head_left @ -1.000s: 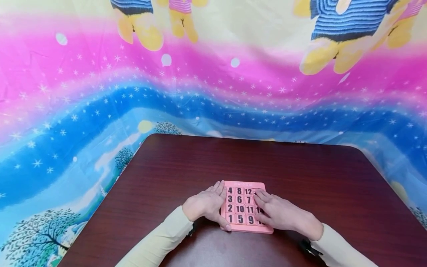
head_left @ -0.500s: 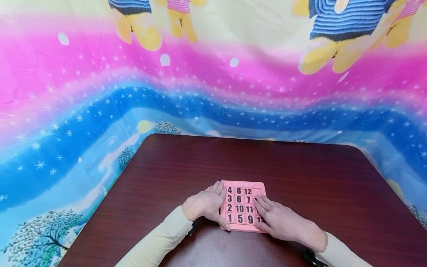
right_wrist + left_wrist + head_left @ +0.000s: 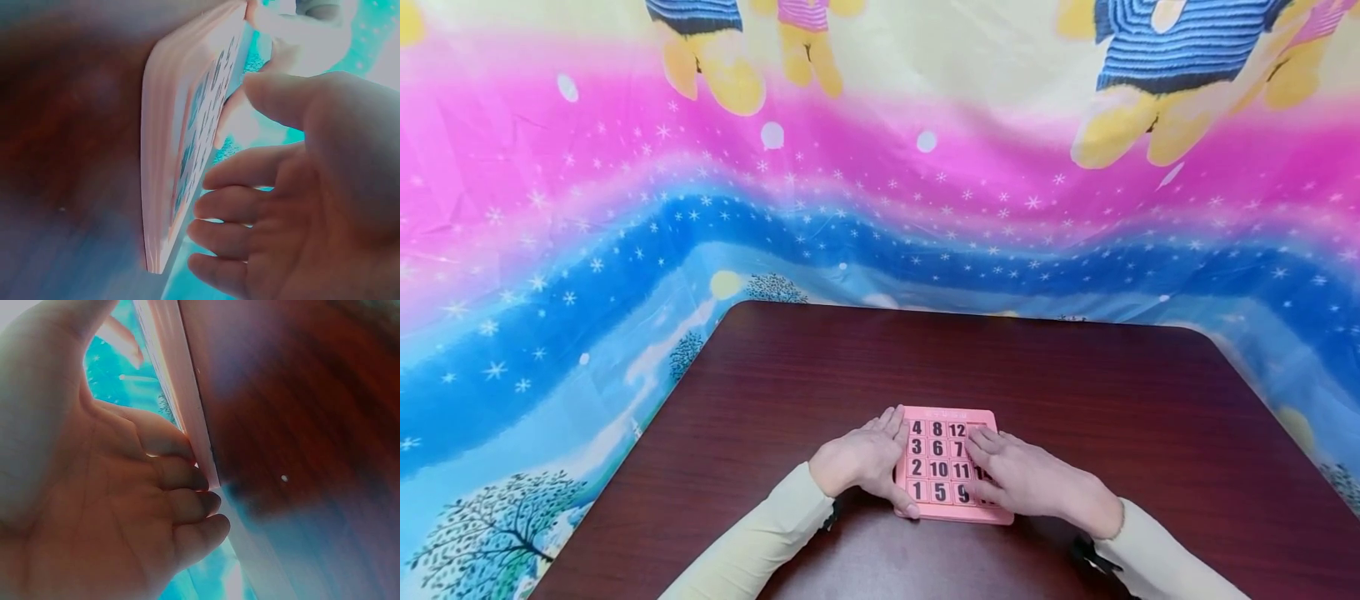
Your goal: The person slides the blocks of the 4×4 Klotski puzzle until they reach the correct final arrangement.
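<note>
Left hand (image 3: 857, 463) gripping pink number puzzle (image 3: 945, 415) edge, right hand (image 3: 1026, 481) flat, hiding right-column tiles

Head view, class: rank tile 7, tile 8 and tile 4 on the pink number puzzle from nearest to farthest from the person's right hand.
1. Tile 7: second row, right beside the right hand's fingertips.
2. Tile 8: top row, further left.
3. Tile 4: top-left corner of the pink number puzzle, by the left hand.
</note>
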The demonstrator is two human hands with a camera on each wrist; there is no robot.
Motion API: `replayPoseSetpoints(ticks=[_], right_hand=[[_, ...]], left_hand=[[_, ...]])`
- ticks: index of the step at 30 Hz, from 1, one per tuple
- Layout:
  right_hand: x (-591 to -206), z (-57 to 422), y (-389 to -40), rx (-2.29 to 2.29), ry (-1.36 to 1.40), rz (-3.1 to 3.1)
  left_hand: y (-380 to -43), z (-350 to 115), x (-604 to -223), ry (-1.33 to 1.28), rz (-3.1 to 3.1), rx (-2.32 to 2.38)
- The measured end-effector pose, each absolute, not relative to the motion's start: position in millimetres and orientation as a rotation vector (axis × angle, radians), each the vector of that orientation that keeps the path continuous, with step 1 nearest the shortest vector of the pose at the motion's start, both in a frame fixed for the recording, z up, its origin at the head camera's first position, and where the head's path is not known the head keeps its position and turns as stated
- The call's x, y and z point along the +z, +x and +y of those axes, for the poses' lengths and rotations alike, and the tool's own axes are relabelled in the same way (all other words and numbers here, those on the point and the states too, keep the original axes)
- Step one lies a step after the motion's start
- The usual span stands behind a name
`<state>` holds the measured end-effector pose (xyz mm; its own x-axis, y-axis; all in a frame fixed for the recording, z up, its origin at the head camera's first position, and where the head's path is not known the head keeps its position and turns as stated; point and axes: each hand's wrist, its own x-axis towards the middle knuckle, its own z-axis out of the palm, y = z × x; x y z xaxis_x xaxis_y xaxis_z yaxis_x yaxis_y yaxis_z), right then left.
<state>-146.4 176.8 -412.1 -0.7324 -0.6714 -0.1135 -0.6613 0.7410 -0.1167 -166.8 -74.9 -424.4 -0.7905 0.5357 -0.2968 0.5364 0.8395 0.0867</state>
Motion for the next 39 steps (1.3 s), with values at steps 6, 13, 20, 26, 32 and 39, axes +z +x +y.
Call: replayPoseSetpoints(ticks=[6,13,20,26,32,39], right_hand=[[-416.2,168.6,-160.1,-0.142,-1.081,2.777],[-423.8,163.9,-165.9,-0.144,-1.063,2.763],[-423.9,167.1,-165.7,-0.138,-1.024,2.757],[-422.6,175.5,-163.7,-0.151,-0.991,2.771],[-422.8,184.5,-161.4,-0.158,-0.944,2.789],[-423.6,187.4,-159.6,-0.141,-0.936,2.790]], left_hand=[[-166.5,-74.0,-423.7,0.790,2.695,0.000],[-166.9,-72.9,-421.5,0.813,2.697,-0.044],[-166.4,-72.9,-421.9,0.820,2.699,-0.031],[-166.3,-73.6,-422.1,0.813,2.697,-0.030],[-166.2,-74.1,-422.2,0.811,2.703,-0.035],[-165.9,-74.3,-423.0,0.818,2.709,-0.042]])
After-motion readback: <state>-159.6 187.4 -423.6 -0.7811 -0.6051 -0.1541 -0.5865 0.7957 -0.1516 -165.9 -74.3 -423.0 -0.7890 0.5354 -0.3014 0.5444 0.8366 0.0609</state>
